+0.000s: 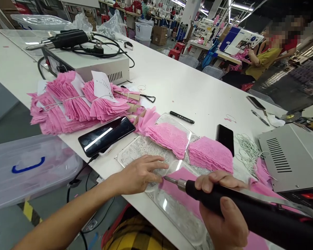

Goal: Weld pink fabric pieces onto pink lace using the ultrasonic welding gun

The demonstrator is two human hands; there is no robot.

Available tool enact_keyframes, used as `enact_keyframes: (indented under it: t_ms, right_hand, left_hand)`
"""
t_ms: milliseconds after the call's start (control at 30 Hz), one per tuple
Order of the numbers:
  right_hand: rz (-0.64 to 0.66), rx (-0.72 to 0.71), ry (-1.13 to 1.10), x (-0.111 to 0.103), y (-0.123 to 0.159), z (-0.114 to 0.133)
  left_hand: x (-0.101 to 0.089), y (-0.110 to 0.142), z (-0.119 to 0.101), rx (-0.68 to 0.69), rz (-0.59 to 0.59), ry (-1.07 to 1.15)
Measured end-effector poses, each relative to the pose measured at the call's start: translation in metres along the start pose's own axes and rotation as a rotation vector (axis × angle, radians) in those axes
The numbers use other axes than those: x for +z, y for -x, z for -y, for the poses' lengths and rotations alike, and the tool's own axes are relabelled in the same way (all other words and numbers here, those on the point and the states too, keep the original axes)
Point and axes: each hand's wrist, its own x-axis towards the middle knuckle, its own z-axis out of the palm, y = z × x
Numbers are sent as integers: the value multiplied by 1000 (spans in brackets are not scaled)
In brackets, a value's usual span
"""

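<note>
My right hand (pixel 224 208) is wrapped round a black hand-held tool (pixel 214 198) with a narrow metal tip. That tip touches or hovers just over the left edge of a pink fabric piece (pixel 181 189). Beside the tip, my left hand (pixel 143 173) rests with fingers stretched out, its fingertips near the fabric edge. Under the fabric lies a clear plastic template (pixel 182 217) with rounded outlines. Just beyond it sit two stacks of pink lace pieces, a left stack (pixel 169 137) and a right stack (pixel 211 152).
Tied pink fabric bundles (pixel 80 100) lie at the left, near a large phone (pixel 106 135). Behind them a grey control box (pixel 94 64) carries a second tool. A marker (pixel 182 117), a smaller phone (pixel 225 139), green string (pixel 247 151) and another box (pixel 292 156) stand rightward. A person sits at a sewing machine (pixel 240 40).
</note>
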Motion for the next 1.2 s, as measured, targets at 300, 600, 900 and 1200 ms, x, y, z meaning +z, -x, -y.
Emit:
enact_keyframes:
  t_ms: [300, 600, 900, 1200]
  right_hand:
    - [-8, 12, 0, 1, 0, 0]
    - [-2, 9, -7, 2, -4, -1]
    - [-314, -102, 77, -37, -32, 1]
    - [-280, -92, 77, -32, -33, -4]
  left_hand:
    - [0, 1, 0, -5, 17, -28]
    - [0, 2, 0, -4, 16, -18]
    - [-5, -2, -2, 22, 13, -17]
    - [-10, -8, -7, 3, 55, -17]
